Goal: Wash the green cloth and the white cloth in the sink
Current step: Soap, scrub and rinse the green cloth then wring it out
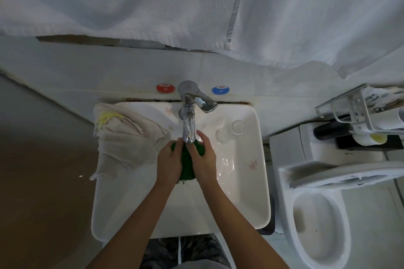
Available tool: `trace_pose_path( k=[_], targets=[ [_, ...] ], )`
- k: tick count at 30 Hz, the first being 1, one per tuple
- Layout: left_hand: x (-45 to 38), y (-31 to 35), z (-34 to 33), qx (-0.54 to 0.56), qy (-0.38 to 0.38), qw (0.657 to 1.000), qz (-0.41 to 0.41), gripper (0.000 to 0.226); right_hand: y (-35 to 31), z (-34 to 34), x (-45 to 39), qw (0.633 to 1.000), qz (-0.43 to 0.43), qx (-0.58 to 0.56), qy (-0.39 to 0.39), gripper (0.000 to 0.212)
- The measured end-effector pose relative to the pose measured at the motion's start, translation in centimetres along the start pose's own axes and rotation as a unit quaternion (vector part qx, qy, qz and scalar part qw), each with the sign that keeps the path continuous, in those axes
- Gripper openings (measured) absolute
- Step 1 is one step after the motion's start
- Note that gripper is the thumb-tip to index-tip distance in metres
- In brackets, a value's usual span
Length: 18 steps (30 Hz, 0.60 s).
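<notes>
I see a big towel (153,2) hanging across the top, its hem just above the tap (189,116). In the sink (251,192), the white cloth (124,144) drapes over the left rim. My left hand (169,164) and right hand (203,159) curl their fingers round the green cloth (187,165) under the spout; a glass (229,132) lies near the right wall.

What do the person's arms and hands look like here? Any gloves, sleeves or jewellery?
Both arms are bare as far up as the frame shows; no sleeve or cuff is in view. The left hand and right hand wear no gloves, and no ring, watch or bracelet can be seen on the fingers or wrists. The forearms are slim, with no visible markings.
</notes>
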<state>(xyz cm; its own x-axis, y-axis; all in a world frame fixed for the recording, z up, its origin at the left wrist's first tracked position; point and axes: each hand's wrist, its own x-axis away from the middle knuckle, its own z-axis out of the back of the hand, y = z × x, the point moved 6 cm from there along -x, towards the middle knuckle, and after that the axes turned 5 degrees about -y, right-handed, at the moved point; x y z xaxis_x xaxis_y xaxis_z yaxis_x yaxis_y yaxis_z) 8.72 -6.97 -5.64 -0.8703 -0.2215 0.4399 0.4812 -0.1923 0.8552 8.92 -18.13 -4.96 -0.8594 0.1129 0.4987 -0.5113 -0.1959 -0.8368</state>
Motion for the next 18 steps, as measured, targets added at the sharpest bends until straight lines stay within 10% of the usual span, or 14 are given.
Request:
trace_pose_path(
  k=[6, 10, 18],
  targets=[
    [-1.0, 0.7, 0.8, -0.011, -0.023, 1.000, 0.010, 0.036, 0.1, -0.5, -0.6, 0.993, -0.039, -0.031, -0.111, 0.009],
    [-0.4, 0.6, 0.0, -0.016, -0.051, 0.998, 0.024, 0.016, -0.3, 0.8, -1.6, 0.998, -0.038, -0.041, -0.020, 0.008],
    [1.3, -0.2, -0.5, 0.143, -0.008, 0.986, 0.084, 0.046, 2.0, 0.6, -0.2, 0.957, -0.133, -0.249, 0.067, 0.008]
  ],
)
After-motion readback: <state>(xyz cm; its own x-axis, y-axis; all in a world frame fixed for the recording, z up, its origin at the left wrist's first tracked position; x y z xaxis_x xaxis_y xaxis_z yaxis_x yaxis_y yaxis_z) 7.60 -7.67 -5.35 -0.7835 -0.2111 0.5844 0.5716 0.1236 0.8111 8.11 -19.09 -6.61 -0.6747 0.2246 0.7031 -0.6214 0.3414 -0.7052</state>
